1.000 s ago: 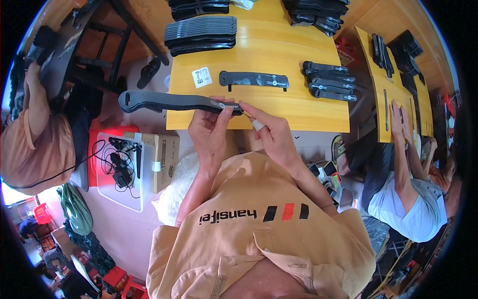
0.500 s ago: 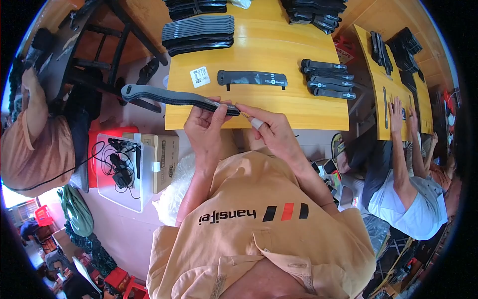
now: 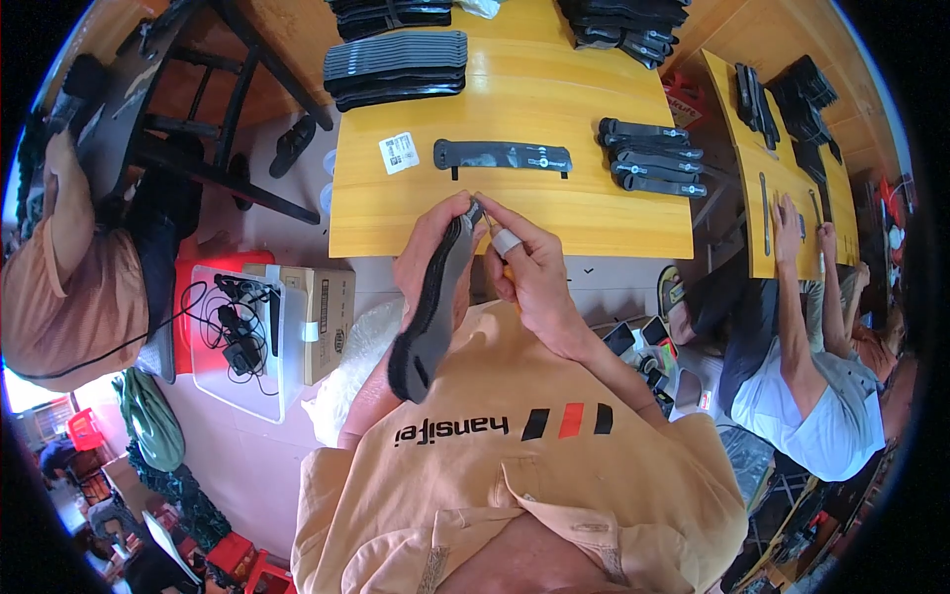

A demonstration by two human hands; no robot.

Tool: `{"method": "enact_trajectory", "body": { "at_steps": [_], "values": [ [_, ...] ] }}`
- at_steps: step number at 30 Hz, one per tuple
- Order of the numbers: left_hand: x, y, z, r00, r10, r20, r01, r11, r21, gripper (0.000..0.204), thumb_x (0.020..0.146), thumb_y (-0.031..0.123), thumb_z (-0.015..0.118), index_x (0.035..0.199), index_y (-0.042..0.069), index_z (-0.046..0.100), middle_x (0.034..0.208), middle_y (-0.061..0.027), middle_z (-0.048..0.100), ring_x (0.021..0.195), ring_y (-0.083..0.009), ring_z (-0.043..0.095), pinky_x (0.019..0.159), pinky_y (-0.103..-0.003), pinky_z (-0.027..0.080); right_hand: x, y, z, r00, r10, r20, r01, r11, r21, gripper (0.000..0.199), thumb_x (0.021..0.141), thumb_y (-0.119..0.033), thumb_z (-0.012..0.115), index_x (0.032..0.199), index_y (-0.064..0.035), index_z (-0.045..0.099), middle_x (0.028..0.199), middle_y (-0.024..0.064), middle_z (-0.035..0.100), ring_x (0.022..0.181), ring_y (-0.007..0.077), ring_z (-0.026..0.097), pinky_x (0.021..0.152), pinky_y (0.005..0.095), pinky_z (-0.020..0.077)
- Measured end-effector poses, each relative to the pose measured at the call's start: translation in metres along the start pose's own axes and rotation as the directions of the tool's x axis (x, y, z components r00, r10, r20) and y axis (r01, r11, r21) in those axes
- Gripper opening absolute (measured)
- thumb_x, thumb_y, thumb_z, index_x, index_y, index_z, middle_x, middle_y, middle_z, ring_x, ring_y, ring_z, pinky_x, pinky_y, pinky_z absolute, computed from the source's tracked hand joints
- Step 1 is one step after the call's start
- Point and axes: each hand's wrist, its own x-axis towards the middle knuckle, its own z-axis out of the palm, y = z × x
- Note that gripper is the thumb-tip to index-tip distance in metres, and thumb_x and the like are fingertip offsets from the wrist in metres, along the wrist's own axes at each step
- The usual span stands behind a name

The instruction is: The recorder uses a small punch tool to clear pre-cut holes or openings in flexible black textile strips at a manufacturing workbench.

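My left hand (image 3: 421, 243) is closed around a bundle of grey-and-black straps (image 3: 440, 297), held in front of my chest just off the table's near edge. The bundle's far end points up at the table, and its rounded near end hangs toward my shirt. My right hand (image 3: 539, 287), with a white wrap on one finger, grips a slim tool with an orange handle (image 3: 510, 274). Its thin tip is by the bundle's far end, where my fingers partly hide it. Beyond my hands, a single dark strap (image 3: 505, 155) lies flat across the table beside a white label (image 3: 399, 152).
On the yellow table (image 3: 396, 223) lie a stack of straps (image 3: 396, 69) at the left and folded straps (image 3: 653, 158) at the right. A clear bin of cables (image 3: 242, 342) and a cardboard box (image 3: 330, 322) stand to the left. Co-workers sit on both sides.
The strap bundle has swung from pointing left over the table to hanging toward my chest. My left hand has turned with it, and my right hand has shifted slightly nearer me.
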Motion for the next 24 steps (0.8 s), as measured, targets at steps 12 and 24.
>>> {"method": "enact_trajectory", "body": {
  "at_steps": [12,24],
  "values": [
    [0.018,0.007,-0.01,0.974,-0.226,-0.018,0.203,0.902,-0.382,0.017,0.081,-0.002,0.06,0.098,-0.003,0.056,0.096,-0.0062,0.062,0.085,-0.0114,0.058,0.076,-0.023,0.047,0.007,0.0,-0.002,0.974,-0.22,-0.051,0.168,0.857,-0.487,0.04,0.081,0.004,0.049,0.118,-0.0091,0.057,0.069,0.0127,0.057,0.055,0.0251,0.054,0.051,0.0307,0.0437],
    [0.011,-0.011,-0.011,0.978,0.194,0.072,-0.2,0.976,0.082,0.027,0.078,-0.007,0.062,0.105,-0.002,0.057,0.103,-0.0091,0.059,0.095,-0.0146,0.056,0.085,-0.025,0.043,0.017,0.014,-0.005,0.955,-0.296,-0.011,0.245,0.813,-0.528,0.032,0.09,-0.002,0.044,0.12,-0.005,0.055,0.06,0.0011,0.052,0.05,0.0066,0.046,0.046,0.0201,0.0356]
  ]
}}
